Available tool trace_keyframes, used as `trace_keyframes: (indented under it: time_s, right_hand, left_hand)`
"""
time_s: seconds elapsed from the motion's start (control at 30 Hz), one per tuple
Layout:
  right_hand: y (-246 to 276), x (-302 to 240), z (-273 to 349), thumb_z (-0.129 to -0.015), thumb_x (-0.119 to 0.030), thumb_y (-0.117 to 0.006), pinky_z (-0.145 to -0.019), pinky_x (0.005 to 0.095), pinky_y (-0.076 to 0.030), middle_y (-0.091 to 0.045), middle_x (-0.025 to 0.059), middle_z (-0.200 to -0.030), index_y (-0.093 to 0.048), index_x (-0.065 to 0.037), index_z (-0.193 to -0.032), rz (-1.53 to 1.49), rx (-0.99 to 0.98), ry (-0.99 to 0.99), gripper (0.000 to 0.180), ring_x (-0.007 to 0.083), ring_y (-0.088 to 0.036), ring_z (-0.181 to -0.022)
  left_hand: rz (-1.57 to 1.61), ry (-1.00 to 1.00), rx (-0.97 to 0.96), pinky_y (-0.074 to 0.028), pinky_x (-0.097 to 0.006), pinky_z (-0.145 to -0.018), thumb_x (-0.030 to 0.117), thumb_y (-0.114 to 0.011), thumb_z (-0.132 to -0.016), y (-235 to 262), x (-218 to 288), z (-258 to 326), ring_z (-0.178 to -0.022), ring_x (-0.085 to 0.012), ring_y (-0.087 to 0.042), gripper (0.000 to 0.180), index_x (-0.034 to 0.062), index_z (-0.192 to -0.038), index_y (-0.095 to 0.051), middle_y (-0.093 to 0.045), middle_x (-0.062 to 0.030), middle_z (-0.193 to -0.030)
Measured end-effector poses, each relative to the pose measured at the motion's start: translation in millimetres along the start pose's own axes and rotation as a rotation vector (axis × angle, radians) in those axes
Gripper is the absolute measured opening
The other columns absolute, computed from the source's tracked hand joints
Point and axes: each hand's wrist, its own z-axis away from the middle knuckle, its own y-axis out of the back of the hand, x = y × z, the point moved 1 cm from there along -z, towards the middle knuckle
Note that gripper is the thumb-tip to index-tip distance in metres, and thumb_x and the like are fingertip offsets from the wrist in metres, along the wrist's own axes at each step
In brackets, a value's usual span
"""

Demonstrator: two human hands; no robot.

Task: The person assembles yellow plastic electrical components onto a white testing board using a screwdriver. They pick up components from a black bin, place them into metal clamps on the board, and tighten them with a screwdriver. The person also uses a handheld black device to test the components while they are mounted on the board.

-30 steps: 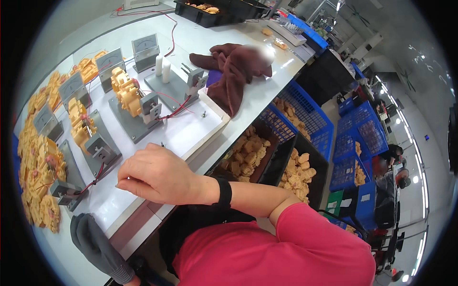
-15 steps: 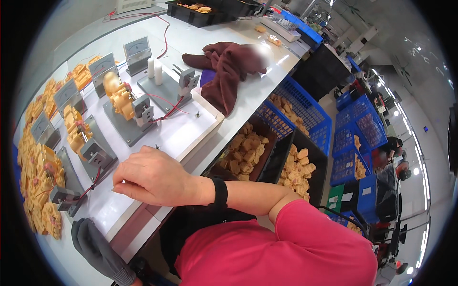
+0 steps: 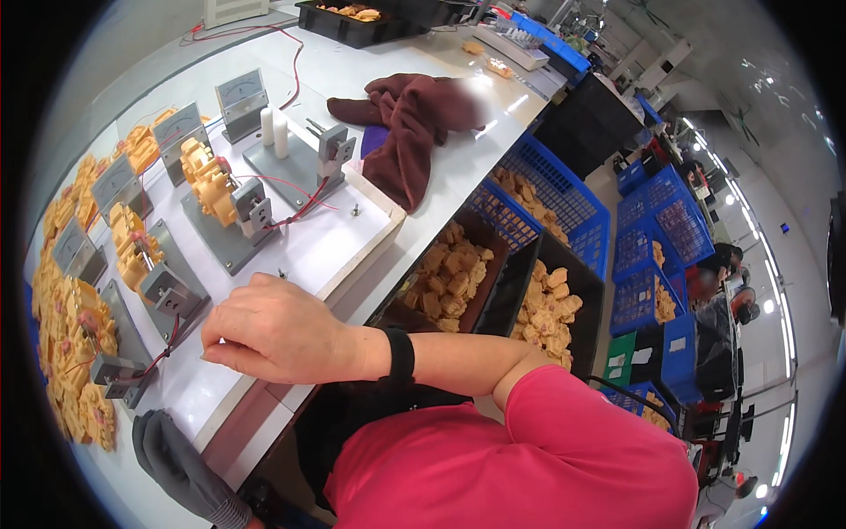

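My right hand [image 3: 273, 331], bare with a black band at the wrist, hovers at the near edge of a white work board [image 3: 339, 256]. Its fingers curl down with the thumb close to them; whatever they may hold is hidden. At the lower left is my left hand [image 3: 181, 463] in a grey glove, beside the board's near corner, its fingers not distinct. Beyond the hands stands a row of grey fixtures. Yellow plastic gear assemblies sit in three of them: one farther off [image 3: 210, 183], one in the middle [image 3: 134, 251] and one at the left [image 3: 85, 309].
Dial meters [image 3: 241, 95] stand behind the fixtures, linked by red wires. The far fixture has two white posts [image 3: 280, 137]. Yellow parts [image 3: 66, 370] are heaped left. A brown cloth [image 3: 405, 132] lies right of the board. Below the table are black bins [image 3: 502, 304] and blue crates [image 3: 590, 220].
The whole view has shifted slightly. My right hand keeps its curled pose near the board edge. The top of the far yellow gear assembly looks different, its toothed edge now more distinct.
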Motion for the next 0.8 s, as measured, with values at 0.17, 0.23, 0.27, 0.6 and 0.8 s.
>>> trace_keyframes:
  time_s: [0.17, 0.23, 0.27, 0.6, 0.8]
  right_hand:
    - [0, 0, 0, -0.086, -0.016, -0.071, -0.067, 0.0335, -0.040, -0.062, -0.0003, -0.076, -0.061, -0.013, -0.087, 0.004, 0.006, 0.006, 0.010, 0.0195, -0.060, -0.070]
    - [-1, 0, 0, -0.086, -0.016, -0.071, -0.067, 0.0334, -0.040, -0.061, -0.0003, -0.076, -0.061, -0.013, -0.087, 0.002, 0.022, 0.016, 0.010, 0.0194, -0.060, -0.070]
    - [-2, 1, 0, -0.086, -0.015, -0.071, -0.067, 0.0334, -0.040, -0.061, -0.0004, -0.075, -0.061, -0.013, -0.087, 0.001, 0.030, 0.021, 0.010, 0.0194, -0.060, -0.069]
    - [-2, 1, 0, -0.085, -0.015, -0.072, -0.066, 0.0335, -0.040, -0.061, -0.0002, -0.074, -0.061, -0.013, -0.087, 0.015, 0.033, 0.034, 0.011, 0.0197, -0.059, -0.068]
    - [-1, 0, -1, -0.085, -0.015, -0.073, -0.066, 0.0338, -0.040, -0.060, -0.0003, -0.073, -0.062, -0.013, -0.088, 0.020, 0.030, 0.034, 0.012, 0.0202, -0.058, -0.067]
  left_hand:
    - [0.024, 0.001, 0.003, -0.038, -0.038, -0.107, 0.012, -0.052, -0.099, 0, 2, 1, -0.122, -0.0273, -0.052, 0.029, -0.0037, -0.122, -0.060, -0.056, -0.0143, -0.127]
    - [0.012, -0.007, 0.005, -0.038, -0.038, -0.107, 0.012, -0.052, -0.099, 0, 1, 0, -0.122, -0.0273, -0.053, 0.029, -0.0038, -0.122, -0.061, -0.056, -0.0143, -0.127]
    - [0.026, 0.003, 0.003, -0.038, -0.038, -0.107, 0.010, -0.052, -0.099, 0, 2, 0, -0.123, -0.0278, -0.052, 0.027, -0.0048, -0.120, -0.061, -0.056, -0.0151, -0.127]
    - [0.044, 0.044, 0.019, -0.039, -0.038, -0.107, 0.008, -0.053, -0.098, -1, 12, 0, -0.125, -0.0280, -0.049, 0.025, -0.0056, -0.117, -0.062, -0.054, -0.0159, -0.129]
    - [0.073, 0.029, 0.036, -0.038, -0.037, -0.107, 0.010, -0.052, -0.100, -2, 10, 2, -0.122, -0.0272, -0.052, 0.026, -0.0047, -0.120, -0.061, -0.056, -0.0154, -0.127]
